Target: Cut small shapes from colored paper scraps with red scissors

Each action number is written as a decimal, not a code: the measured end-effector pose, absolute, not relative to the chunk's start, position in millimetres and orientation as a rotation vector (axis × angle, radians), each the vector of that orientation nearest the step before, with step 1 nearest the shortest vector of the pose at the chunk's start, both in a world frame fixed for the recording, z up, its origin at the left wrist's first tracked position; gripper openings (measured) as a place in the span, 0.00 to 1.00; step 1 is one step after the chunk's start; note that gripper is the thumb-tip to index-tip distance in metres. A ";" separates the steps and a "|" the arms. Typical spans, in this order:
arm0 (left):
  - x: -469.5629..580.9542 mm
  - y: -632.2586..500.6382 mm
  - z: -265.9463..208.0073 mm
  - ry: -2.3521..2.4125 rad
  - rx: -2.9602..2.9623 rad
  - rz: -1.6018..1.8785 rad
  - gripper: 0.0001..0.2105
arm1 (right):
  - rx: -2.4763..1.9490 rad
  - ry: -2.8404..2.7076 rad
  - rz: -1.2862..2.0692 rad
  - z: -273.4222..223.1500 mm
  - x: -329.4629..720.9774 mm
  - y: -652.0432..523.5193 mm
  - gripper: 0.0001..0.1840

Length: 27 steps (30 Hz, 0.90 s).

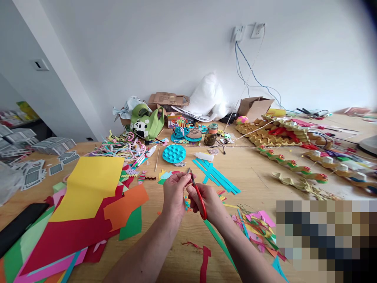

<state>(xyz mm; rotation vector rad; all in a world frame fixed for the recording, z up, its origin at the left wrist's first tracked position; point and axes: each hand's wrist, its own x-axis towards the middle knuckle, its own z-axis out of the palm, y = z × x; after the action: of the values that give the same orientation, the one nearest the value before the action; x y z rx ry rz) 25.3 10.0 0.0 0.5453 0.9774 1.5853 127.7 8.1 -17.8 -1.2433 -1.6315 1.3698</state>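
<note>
Red-handled scissors (pixel 199 193) sit in the right hand (pixel 211 201), their 2 slim blades pointing away, tips beside the left hand (pixel 174 192).

Grn panda bag (pixel 150 125), elec. outlets (pixel 258 30)

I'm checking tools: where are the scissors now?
In the head view, below and slightly right of centre, the scissors are in the right hand, beside the left hand.
</note>
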 end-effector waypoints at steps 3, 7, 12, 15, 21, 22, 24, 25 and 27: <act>24.5 10.0 1.4 0.976 0.563 1.589 0.05 | -1.248 -1.647 1.367 -16.4 128.0 7.5 0.28; 23.8 10.2 2.3 0.981 0.569 1.584 0.04 | -1.246 -1.687 1.342 -15.6 130.3 7.2 0.26; 22.6 10.8 1.8 0.976 0.589 1.566 0.04 | -1.249 -1.712 1.332 -16.4 132.6 9.2 0.25; 22.0 10.7 2.2 0.970 0.598 1.563 0.04 | -1.263 -1.705 1.335 -16.8 132.9 9.9 0.26; 21.5 10.6 3.7 0.980 0.615 1.539 0.04 | -1.264 -1.676 1.347 -15.6 133.0 8.5 0.25; 21.2 10.8 3.4 0.980 0.621 1.534 0.04 | -1.267 -1.672 1.347 -15.3 133.0 8.4 0.25; 20.3 11.5 2.2 0.981 0.637 1.531 0.04 | -1.270 -1.671 1.347 -15.1 133.3 8.7 0.26; 19.7 11.9 1.5 0.981 0.647 1.531 0.04 | -1.270 -1.675 1.345 -15.3 133.6 8.9 0.25; 18.6 12.5 0.6 0.979 0.670 1.528 0.04 | -1.263 -1.688 1.341 -15.9 134.5 9.6 0.25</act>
<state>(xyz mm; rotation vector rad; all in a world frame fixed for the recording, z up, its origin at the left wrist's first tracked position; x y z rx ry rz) 18.6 12.5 0.6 0.6704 0.9786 1.5276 134.5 9.6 -15.9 -1.2632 -1.6879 1.3412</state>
